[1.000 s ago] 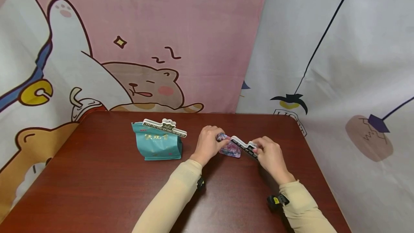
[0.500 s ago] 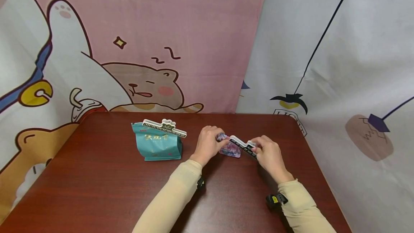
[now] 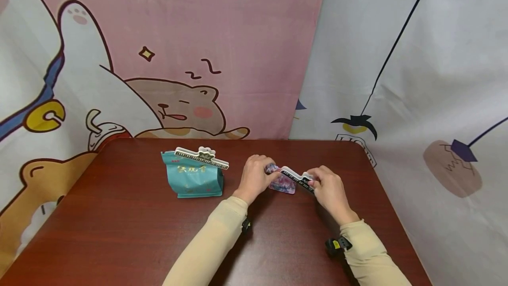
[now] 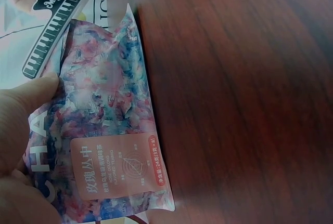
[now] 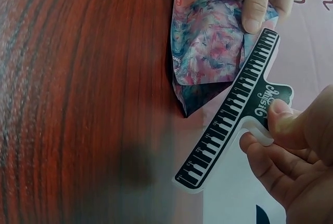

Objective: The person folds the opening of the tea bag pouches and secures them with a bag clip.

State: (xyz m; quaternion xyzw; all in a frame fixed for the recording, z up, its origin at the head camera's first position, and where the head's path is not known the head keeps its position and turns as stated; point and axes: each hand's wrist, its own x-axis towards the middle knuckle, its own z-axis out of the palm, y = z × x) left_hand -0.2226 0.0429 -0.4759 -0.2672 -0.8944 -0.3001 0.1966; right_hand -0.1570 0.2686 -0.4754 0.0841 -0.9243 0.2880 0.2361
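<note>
My left hand (image 3: 255,178) pinches the top edge of a pink-and-blue tea pouch (image 4: 104,94), thumb on the near side. A piano-keyboard clip (image 5: 229,109) is in my right hand (image 3: 331,191), whose thumb and fingers squeeze its handle. One end of this clip lies along the pouch's top edge, close to my left thumb (image 4: 39,91); its other end sticks out past the pouch corner. Whether its jaws stand around the edge or only against it, I cannot tell. In the head view the pouch (image 3: 283,184) is partly covered by my left hand.
To the left of my hands, a teal tea bag (image 3: 194,180) stands upright on the brown table (image 3: 131,233). A second white piano-keyboard clip (image 3: 202,157) sits slanted across its top. A printed cloth (image 3: 254,56) hangs behind the table.
My right hand has shifted very slightly left with the clip. My left hand and the pouch have hardly moved; the teal bag stays in place.
</note>
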